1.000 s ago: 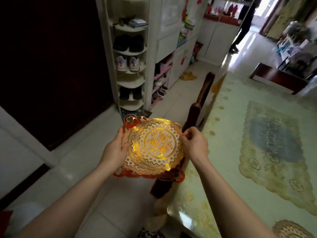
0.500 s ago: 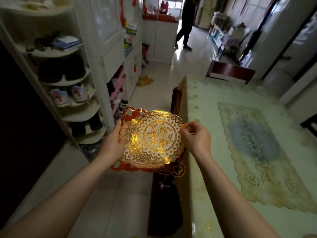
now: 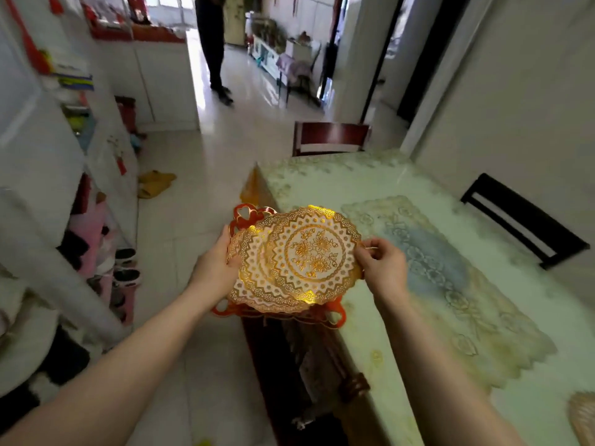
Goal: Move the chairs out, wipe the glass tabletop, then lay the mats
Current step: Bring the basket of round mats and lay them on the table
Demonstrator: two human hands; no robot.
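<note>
Both hands, left and right, grip a fanned stack of gold mats above the table edge.

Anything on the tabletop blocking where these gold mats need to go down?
Nothing solid visible. Both hands, left and right, hold the gold mats above the table's near-left edge. On the tabletop lie only a flat lace runner mid-table and a woven mat at its near end.

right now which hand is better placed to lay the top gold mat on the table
Right. The right hand already pinches the top gold mat at its edge nearest the table, so it probably only needs to slide it across. The left hand holds the rest of the stack, out over the floor.
</note>
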